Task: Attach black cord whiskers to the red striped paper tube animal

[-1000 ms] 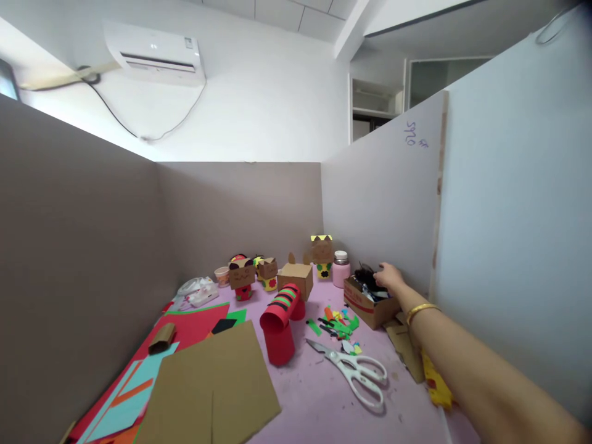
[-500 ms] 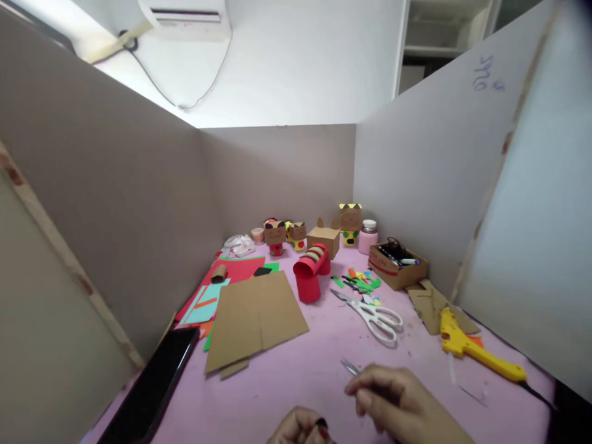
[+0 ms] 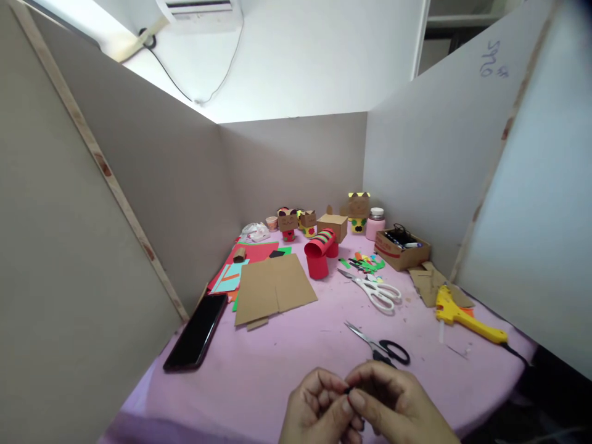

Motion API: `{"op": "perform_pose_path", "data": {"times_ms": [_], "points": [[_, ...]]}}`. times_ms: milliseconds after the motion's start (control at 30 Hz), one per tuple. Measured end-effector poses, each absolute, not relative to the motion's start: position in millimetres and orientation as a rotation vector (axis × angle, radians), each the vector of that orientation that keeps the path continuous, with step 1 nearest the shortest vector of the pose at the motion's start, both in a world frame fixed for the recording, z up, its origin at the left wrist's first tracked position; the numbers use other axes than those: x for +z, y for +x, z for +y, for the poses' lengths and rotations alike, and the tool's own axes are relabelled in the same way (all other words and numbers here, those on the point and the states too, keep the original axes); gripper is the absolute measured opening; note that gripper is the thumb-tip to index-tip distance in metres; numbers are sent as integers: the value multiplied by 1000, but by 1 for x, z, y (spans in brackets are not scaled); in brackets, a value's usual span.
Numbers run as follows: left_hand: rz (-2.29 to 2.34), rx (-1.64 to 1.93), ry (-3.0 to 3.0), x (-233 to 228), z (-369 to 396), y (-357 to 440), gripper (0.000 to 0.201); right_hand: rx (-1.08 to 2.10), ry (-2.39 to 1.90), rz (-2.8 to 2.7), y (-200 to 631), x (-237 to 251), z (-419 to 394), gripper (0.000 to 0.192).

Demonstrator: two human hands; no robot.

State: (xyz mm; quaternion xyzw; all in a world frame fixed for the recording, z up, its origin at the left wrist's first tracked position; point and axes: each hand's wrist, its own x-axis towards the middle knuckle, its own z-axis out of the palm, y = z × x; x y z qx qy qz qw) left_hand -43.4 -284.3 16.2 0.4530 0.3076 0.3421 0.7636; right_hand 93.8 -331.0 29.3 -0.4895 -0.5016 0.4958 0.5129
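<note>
Left hand (image 3: 319, 410) and right hand (image 3: 398, 407) met at the near table edge, fingertips pinched together on a tiny dark piece (image 3: 348, 390), too small to identify. Black-handled scissors (image 3: 383, 346) lay just beyond them on the pink table (image 3: 277, 364), white scissors (image 3: 377, 291) farther back

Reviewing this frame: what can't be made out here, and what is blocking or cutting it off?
- Small dark piece pinched between the left hand and right hand, head view: fingertips cover it, so its kind is unclear.
- Both wrists: cut off by the bottom edge.
- Contents of the cardboard box: too small and tangled to identify.
- Air conditioner: cropped by the top edge.
- Writing on the right partition: too small to read.
</note>
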Motion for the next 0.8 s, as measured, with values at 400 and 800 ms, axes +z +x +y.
{"op": "perform_pose_path", "data": {"times_ms": [400, 800], "points": [[639, 850, 767, 30, -292, -48, 43, 1170, -1217, -1149, 93, 23, -347, 38], [676, 847, 996, 33, -300, -52, 45, 1184, -1077, -1124, 87, 33, -349, 30]]}}
